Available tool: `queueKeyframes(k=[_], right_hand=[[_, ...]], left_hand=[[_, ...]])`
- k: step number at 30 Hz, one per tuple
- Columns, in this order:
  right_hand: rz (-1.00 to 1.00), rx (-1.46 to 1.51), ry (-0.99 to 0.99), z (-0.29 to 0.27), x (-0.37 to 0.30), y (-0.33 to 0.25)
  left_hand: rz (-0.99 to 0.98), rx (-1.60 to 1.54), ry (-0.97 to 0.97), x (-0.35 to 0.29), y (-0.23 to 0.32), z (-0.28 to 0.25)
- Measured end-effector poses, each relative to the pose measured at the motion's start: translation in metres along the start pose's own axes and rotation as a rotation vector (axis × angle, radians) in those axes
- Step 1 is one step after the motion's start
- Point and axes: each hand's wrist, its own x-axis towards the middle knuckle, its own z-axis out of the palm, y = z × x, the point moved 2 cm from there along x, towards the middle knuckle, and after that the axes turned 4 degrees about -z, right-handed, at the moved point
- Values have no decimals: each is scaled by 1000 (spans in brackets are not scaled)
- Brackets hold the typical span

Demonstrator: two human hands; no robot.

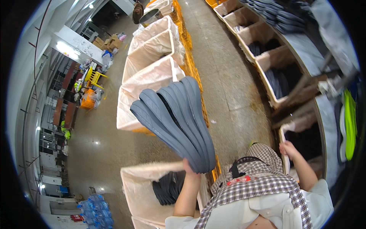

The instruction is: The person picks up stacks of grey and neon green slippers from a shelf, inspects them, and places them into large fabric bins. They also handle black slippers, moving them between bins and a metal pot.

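Observation:
A thick stack of grey shoe soles (179,122) is held up in front of me, fanned a little at the far end. My left hand (190,167) is closed around its near end. My right hand (288,149) grips the rim of a cloth-lined bin (283,147) under the workbench on my right, and dark contents show inside that bin. Below my left forearm stands a pale-lined bin (133,187) with dark soles (168,187) in it. Just beyond the held stack is another pale-lined bin (127,103), partly covered by the soles.
More lined bins (148,49) run away on the left, beside orange crates (187,42). Along the right, bins with dark soles (280,78) stand under a bench piled with grey soles (286,19). A walkway (225,76) runs between. Large blue water bottles (95,212) stand lower left.

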Motion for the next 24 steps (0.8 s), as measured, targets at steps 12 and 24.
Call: queueKeyframes(k=[12, 24], right_hand=[[158, -218, 88, 11, 360, -252], [-481, 391, -754, 376, 589, -778]], left_hand=[[82, 138, 370, 420, 84, 97], [123, 313, 101, 820, 175, 127]])
